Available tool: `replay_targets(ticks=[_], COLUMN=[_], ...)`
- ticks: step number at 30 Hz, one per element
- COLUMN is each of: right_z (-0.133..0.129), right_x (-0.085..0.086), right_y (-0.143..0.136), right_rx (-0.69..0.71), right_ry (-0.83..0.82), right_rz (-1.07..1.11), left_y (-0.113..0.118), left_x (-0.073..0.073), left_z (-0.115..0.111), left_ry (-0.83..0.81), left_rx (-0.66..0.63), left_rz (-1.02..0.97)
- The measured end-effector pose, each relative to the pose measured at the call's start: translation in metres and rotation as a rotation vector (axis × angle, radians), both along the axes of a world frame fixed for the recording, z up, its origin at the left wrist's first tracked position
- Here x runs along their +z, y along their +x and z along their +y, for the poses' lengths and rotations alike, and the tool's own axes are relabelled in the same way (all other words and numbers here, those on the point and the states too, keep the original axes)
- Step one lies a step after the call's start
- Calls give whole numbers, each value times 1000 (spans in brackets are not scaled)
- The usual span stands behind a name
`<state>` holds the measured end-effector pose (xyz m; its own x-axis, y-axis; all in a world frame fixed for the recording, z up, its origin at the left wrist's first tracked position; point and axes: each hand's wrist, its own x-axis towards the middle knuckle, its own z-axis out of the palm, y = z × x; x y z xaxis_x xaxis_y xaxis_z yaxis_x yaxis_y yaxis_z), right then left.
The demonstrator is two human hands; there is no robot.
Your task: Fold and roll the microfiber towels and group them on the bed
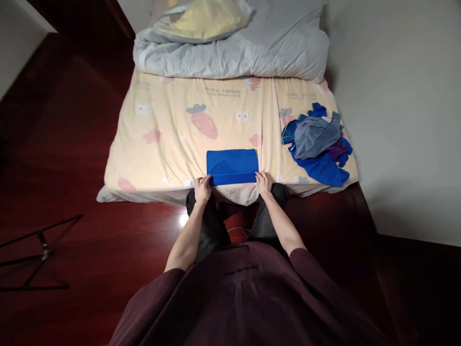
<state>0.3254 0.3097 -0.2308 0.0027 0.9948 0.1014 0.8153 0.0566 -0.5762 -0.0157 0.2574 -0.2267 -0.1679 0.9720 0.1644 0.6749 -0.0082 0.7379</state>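
A blue cloth [232, 161] lies flat on the front part of the bed, with a strip along its near edge folded over. My left hand [202, 188] pinches the near left corner of this strip. At the near right corner, my right hand [263, 183] holds the fold between thumb and fingers. Both hands rest close to the bed's front edge, with the cloth stretched between them.
A heap of blue, grey-blue and purple cloths [317, 139] lies on the bed sheet [162, 125] to the right. Behind are a rolled grey quilt [230, 60] and a yellow pillow [209, 21]. A black tripod stand [45, 252] is on the floor at left; a wall [403, 120] borders the right.
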Motion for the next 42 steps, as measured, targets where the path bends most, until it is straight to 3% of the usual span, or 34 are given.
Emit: replay_targets(ticks=[4,8,13,21,29,42], right_z=[1,10,19,23,21,18], right_x=[0,3,5,1,8,8], right_y=[14,36,52,46,38,37], right_rx=[48,211,342,249,174,138], right_ry=[-3,-50,-106,-81,-68,29], right_rz=[-54,-28,63,133,182,303], left_y=[-11,-20,-24,-21,-19,-20], left_x=[-4,-11,-16,-15,-14,-17], left_z=[2,3,5,8,9,8], left_ry=[-30,-35,-21,-33,-18,-29], left_rx=[-65,-151,-125,-39,2,126], left_rz=[16,28,-10,-107,-104,-122])
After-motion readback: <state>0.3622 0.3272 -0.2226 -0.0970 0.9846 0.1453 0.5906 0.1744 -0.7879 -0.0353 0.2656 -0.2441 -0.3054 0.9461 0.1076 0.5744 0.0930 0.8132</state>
